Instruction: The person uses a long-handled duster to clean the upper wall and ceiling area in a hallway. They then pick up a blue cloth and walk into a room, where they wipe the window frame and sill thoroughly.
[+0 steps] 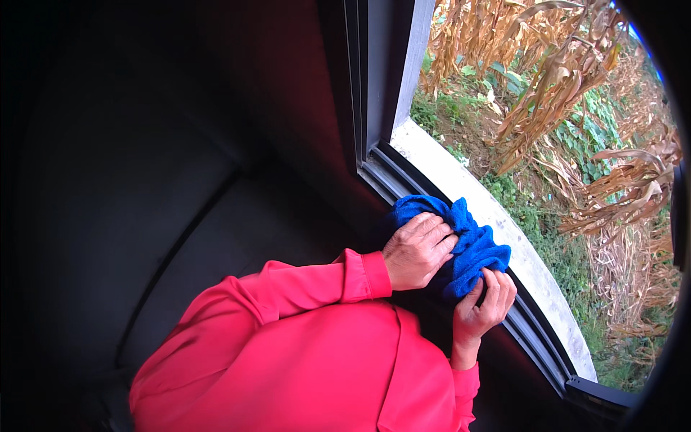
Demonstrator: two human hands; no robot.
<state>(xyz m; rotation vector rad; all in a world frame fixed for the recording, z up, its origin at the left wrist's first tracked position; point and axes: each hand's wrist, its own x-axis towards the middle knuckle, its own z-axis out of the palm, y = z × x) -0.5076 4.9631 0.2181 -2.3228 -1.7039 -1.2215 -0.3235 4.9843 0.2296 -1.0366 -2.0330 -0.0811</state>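
A blue cloth, apparently a terry towel, lies bunched across the dark metal track of a window sill. My left hand grips its near middle from above, with the fingers curled into the folds. At the cloth's right end, my right hand pinches the edge between thumb and fingers. Part of the window track is covered by the cloth and hands. Outside the track runs a pale concrete ledge, beside the cloth.
A dark window frame post rises at the ledge's far end. The track's other end meets a dark frame corner. Beyond the opening stand dry corn stalks and green plants. To the left, the room's floor is in deep shadow.
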